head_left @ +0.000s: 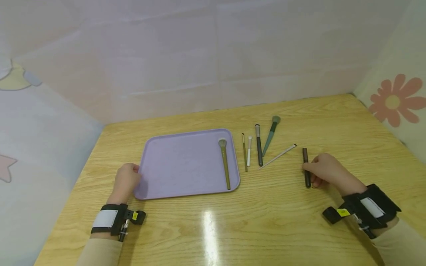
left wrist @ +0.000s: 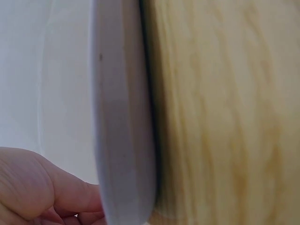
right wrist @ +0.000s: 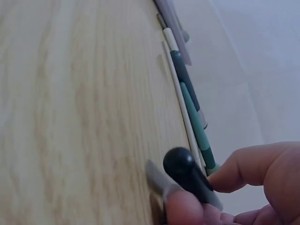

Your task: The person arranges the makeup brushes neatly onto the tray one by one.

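Two hands work on the wooden table (head_left: pixel 283 221), the biggest thing we see. On it lies a lilac tray (head_left: pixel 179 166), with one olive-handled brush (head_left: pixel 225 162) along its right side. Our left hand (head_left: pixel 125 181) rests at the tray's left edge, fingers touching the rim; whether they curl round it we cannot tell. Our right hand (head_left: pixel 324 170) pinches a dark brown tube (head_left: pixel 306 167) between thumb and fingers, the tube lying on the table well right of the tray. Between tray and tube lie five more tools: a teal brush (head_left: pixel 270 136), a black brush (head_left: pixel 258 145), a thin white stick (head_left: pixel 277 156), a thin olive brush (head_left: pixel 244 157) and a small white brush (head_left: pixel 249 146)
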`<state>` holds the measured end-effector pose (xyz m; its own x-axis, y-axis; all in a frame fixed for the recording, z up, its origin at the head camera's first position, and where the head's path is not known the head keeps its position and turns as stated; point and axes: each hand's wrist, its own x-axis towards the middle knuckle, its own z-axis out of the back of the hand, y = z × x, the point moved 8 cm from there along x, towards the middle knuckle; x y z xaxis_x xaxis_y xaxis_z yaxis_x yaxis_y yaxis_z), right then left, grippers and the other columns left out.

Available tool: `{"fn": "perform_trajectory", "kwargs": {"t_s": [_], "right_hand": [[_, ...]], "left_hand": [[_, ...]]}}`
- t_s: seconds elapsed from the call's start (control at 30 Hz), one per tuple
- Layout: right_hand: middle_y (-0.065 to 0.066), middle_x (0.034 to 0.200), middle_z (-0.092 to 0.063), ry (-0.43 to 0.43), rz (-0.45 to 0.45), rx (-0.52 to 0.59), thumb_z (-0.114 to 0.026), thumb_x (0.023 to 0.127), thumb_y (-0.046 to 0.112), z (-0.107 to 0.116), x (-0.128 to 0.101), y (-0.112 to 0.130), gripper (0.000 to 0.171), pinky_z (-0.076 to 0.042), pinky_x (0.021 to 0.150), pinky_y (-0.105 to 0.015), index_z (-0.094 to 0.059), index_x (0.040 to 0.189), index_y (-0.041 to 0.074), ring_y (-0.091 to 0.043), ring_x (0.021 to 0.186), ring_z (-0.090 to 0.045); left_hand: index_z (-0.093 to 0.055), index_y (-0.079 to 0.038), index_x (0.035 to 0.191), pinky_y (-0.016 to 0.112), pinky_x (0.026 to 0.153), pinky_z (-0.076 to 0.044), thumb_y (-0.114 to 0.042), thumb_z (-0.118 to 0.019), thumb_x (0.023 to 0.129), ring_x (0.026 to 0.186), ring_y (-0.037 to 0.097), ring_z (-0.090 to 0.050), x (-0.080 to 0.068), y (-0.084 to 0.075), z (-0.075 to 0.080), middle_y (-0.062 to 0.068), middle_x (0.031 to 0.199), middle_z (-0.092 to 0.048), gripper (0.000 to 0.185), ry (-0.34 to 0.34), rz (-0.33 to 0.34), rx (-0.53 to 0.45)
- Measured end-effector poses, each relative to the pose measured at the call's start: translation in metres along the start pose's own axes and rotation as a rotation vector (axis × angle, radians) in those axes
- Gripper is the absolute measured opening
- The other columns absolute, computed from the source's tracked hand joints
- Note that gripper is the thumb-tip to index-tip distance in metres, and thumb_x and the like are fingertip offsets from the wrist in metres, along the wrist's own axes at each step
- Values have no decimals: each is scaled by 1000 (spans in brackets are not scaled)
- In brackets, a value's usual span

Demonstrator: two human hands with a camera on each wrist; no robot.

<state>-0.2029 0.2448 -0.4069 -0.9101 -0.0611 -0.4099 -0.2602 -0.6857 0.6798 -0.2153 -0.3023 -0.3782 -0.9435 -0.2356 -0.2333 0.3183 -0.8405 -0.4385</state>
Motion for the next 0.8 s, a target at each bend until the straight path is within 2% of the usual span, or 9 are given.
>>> {"fn": "perform_trajectory", "kwargs": {"t_s": [0.2,0.4,0.47,0.57,0.63,0.67,0.8], "right_hand": [[-8,70,-64,-14,17,181,-45,98,15,7,-6,-1,32,-55,55,-33,-54,99,-16,-18,59,-64],[-7,86,-72,24,108,402,-47,101,13,5,-6,8,29,-57,65,-32,-45,113,-14,-15,74,-69],[-5,88,-72,46,141,500,-49,101,12,3,-6,12,40,-57,68,-32,-37,128,-15,-16,77,-70],[-3,91,-72,92,181,607,-51,100,10,0,-6,18,63,-57,72,-31,-15,148,-11,-18,82,-71],[-3,95,-72,120,199,646,-52,100,10,-2,-5,22,72,-56,74,-32,-4,150,-11,-19,86,-71],[-4,97,-72,131,199,665,-52,100,10,-4,-4,23,73,-56,75,-32,-3,150,-11,-19,87,-71],[-8,101,-71,150,193,730,-55,98,8,-10,0,28,62,-55,78,-32,-20,142,-18,-20,92,-70]], "left_hand": [[-52,22,119,51,85,-49,7,-48,87,103,44,-56,1,1,0,37,114,-55,35,1,0,4],[-52,21,119,51,85,-49,7,-48,87,103,45,-56,0,1,0,37,115,-54,35,11,12,3],[-52,21,119,51,85,-49,8,-48,87,103,45,-56,0,1,0,37,115,-54,35,11,10,1],[-52,22,119,51,85,-49,8,-48,87,105,45,-56,0,2,0,37,115,-55,35,12,7,-5],[-52,21,119,50,85,-50,8,-48,87,104,45,-56,1,2,-1,37,115,-55,36,10,6,-8],[-52,21,119,50,85,-50,8,-48,86,104,45,-56,1,2,-1,37,114,-55,36,9,5,-7],[-52,22,119,50,84,-50,8,-47,86,102,44,-57,2,2,-1,36,113,-56,36,4,0,-8]]}}
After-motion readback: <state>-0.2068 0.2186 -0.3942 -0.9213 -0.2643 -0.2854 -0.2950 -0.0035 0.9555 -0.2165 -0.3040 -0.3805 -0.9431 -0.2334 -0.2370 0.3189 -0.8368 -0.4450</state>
